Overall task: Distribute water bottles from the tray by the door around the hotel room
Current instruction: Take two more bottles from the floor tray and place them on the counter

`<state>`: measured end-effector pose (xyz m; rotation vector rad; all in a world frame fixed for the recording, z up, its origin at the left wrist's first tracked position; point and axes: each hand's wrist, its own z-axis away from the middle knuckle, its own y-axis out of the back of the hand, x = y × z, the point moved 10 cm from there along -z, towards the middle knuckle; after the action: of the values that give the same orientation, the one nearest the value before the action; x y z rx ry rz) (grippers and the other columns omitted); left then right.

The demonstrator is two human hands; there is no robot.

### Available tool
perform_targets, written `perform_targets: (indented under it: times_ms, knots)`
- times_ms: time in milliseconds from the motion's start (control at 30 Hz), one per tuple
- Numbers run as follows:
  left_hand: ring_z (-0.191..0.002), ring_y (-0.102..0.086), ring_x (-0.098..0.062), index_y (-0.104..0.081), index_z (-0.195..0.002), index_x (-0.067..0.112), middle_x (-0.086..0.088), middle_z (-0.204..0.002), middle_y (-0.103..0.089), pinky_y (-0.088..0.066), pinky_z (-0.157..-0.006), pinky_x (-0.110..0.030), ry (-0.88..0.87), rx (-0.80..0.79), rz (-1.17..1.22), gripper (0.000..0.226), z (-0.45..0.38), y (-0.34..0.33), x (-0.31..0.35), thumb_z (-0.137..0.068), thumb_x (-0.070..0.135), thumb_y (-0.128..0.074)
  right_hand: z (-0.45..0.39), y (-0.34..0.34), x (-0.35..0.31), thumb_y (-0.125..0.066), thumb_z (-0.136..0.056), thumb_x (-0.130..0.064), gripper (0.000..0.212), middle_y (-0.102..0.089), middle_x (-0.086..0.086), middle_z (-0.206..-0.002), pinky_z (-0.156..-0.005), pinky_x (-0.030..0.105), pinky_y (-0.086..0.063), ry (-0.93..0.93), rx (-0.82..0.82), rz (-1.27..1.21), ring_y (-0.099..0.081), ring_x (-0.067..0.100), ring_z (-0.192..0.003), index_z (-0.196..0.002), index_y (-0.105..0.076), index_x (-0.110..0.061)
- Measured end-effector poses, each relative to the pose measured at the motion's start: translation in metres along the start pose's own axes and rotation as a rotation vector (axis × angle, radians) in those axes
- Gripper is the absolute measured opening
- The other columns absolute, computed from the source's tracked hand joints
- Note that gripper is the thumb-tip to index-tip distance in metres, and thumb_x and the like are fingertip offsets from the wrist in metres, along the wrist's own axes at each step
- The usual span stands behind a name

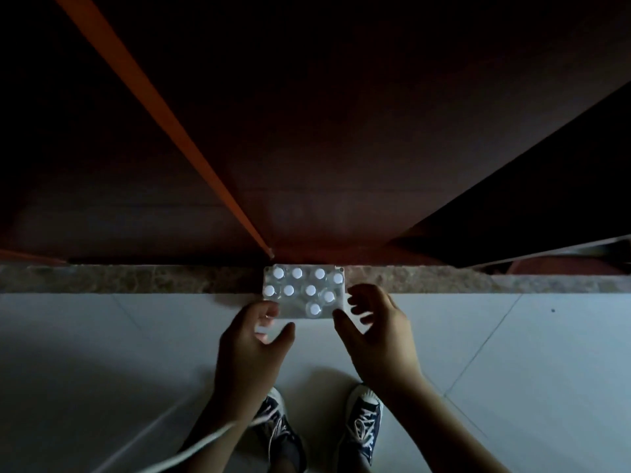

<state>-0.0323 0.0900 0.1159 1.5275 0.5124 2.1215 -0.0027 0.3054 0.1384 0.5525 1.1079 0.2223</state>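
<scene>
A pale tray [293, 312] of several water bottles [310, 290] with white caps stands on the floor against the dark door. My left hand [252, 349] hovers above the tray's near left corner, curled around a clear bottle [264, 327] whose white cap shows between the fingers. My right hand [379, 332] floats over the tray's right end, fingers spread and holding nothing.
A brown stone threshold [136, 279] runs across under the door [307, 148]. An orange door edge [164, 121] slants up to the left. Grey floor tiles [102, 353] lie below. My two dark sneakers [363, 421] stand just behind the hands. A white cable crosses the left forearm.
</scene>
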Motion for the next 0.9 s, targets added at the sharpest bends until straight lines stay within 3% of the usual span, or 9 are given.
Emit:
perform_targets:
  times_ms: [100, 200, 333, 433, 533, 600, 767, 900]
  knots:
    - [-0.093, -0.065, -0.004, -0.067, -0.100, 0.020, 0.013, -0.096, -0.068, -0.056, -0.078, -0.029, 0.057, -0.061, -0.003, 0.031, -0.021, -0.079, -0.085, -0.074, 0.016, -0.083, -0.026, -0.060, 0.099, -0.076, -0.081, -0.031, 0.040, -0.063, -0.013, -0.106, -0.073, 0.011, -0.046, -0.093, -0.056, 0.010, -0.058, -0.002, -0.094, -0.115, -0.056, -0.030]
    - [-0.099, -0.064, -0.013, -0.066, -0.109, 0.015, 0.010, -0.102, -0.065, -0.051, -0.080, -0.019, 0.077, -0.116, -0.010, 0.044, -0.048, -0.155, -0.158, -0.070, 0.016, -0.086, -0.068, -0.117, 0.183, -0.076, -0.081, -0.026, 0.049, -0.061, -0.012, -0.116, -0.084, 0.024, -0.049, -0.098, -0.084, 0.069, -0.057, 0.006, -0.102, -0.125, -0.055, -0.024]
    - [-0.111, -0.060, -0.017, -0.059, -0.121, 0.020, 0.007, -0.116, -0.063, -0.053, -0.091, -0.037, 0.062, -0.121, -0.067, 0.062, -0.086, -0.240, -0.253, -0.065, 0.023, -0.085, -0.128, -0.177, 0.284, -0.074, -0.080, -0.015, 0.049, -0.060, -0.012, -0.120, -0.080, 0.025, -0.045, -0.098, -0.038, 0.119, -0.055, 0.008, -0.102, -0.126, -0.058, -0.024]
    - [-0.116, -0.057, -0.019, -0.056, -0.126, 0.020, 0.004, -0.124, -0.062, -0.047, -0.093, -0.031, 0.044, -0.091, -0.115, 0.066, -0.106, -0.282, -0.303, -0.066, 0.024, -0.084, -0.158, -0.218, 0.339, -0.074, -0.074, -0.009, 0.050, -0.063, -0.012, -0.120, -0.078, 0.028, -0.050, -0.065, -0.063, 0.149, -0.059, 0.010, -0.099, -0.118, -0.063, -0.028]
    - [-0.107, -0.060, -0.014, -0.057, -0.117, 0.028, 0.012, -0.114, -0.063, -0.047, -0.088, -0.023, -0.002, -0.059, -0.103, 0.058, -0.117, -0.307, -0.329, -0.064, 0.022, -0.082, -0.173, -0.242, 0.367, -0.076, -0.065, -0.005, 0.055, -0.062, -0.020, -0.113, -0.075, 0.025, -0.051, -0.007, -0.069, 0.159, -0.059, 0.005, -0.092, -0.112, -0.066, -0.032]
    - [-0.104, -0.065, -0.018, -0.062, -0.114, 0.024, 0.008, -0.109, -0.068, -0.052, -0.086, -0.028, -0.016, -0.034, -0.111, 0.057, -0.124, -0.317, -0.343, -0.061, 0.022, -0.083, -0.179, -0.253, 0.377, -0.078, -0.063, -0.008, 0.061, -0.063, -0.021, -0.116, -0.071, 0.026, -0.050, 0.018, -0.086, 0.178, -0.060, 0.006, -0.093, -0.117, -0.064, -0.035]
    - [-0.099, -0.068, -0.022, -0.066, -0.110, 0.021, 0.002, -0.101, -0.073, -0.055, -0.082, -0.034, -0.046, -0.013, -0.174, 0.054, -0.135, -0.320, -0.349, -0.060, 0.029, -0.085, -0.190, -0.259, 0.385, -0.079, -0.067, -0.019, 0.063, -0.072, -0.008, -0.117, -0.068, 0.029, -0.045, 0.056, -0.100, 0.238, -0.068, 0.025, -0.097, -0.125, -0.060, -0.032]
    - [-0.091, -0.069, -0.017, -0.066, -0.105, 0.026, 0.008, -0.095, -0.073, -0.055, -0.074, -0.031, -0.117, -0.022, -0.212, 0.048, -0.127, -0.292, -0.316, -0.060, 0.036, -0.080, -0.176, -0.243, 0.360, -0.083, -0.069, -0.031, 0.057, -0.074, -0.004, -0.107, -0.069, 0.032, -0.051, 0.058, -0.068, 0.224, -0.069, 0.025, -0.091, -0.122, -0.061, -0.031]
